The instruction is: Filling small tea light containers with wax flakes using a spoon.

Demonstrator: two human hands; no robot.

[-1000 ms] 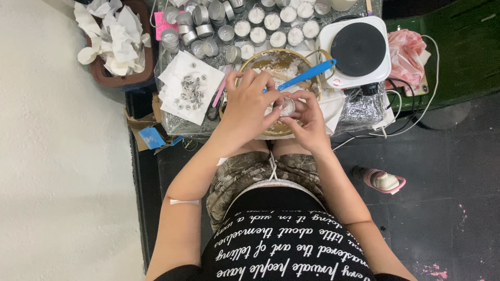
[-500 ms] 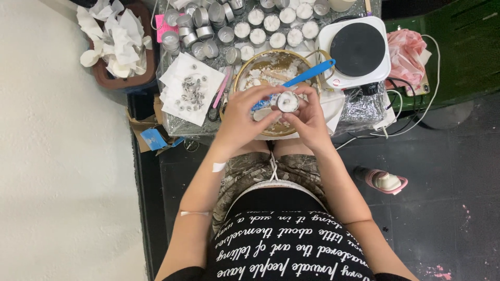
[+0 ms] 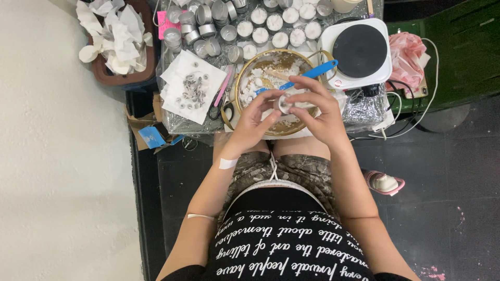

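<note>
Overhead, looking down on seated person at cluttered small table (image 3: 177,122). Both hands up over gold-rimmed bowl (image 3: 240,83) holding white wax chunks. Left hand (image 3: 255,117) and right hand (image 3: 320,112) meet on a small round tealight cup (image 3: 285,104), silver rim, whitish inside; cup sits between the two, just above bowl's near side. L fingers curled, thumb + fingertips pinching cup edge. R thumb + forefinger pinch opposite edge, other R fingers fanned upward. Possibly a wick inside the cup, too small to tell. Blue spoon (image 3: 312,73) leans in bowl, handle over far-right rim. Rows of tealight cups (image 3: 260,23) beyond bowl, some filled white. White hotplate (image 3: 359,52) w/ black top to R. Paper towel w/ metal wick tabs (image 3: 191,87) to L. Brown tray of crumpled tissue (image 3: 117,36) far L.
</note>
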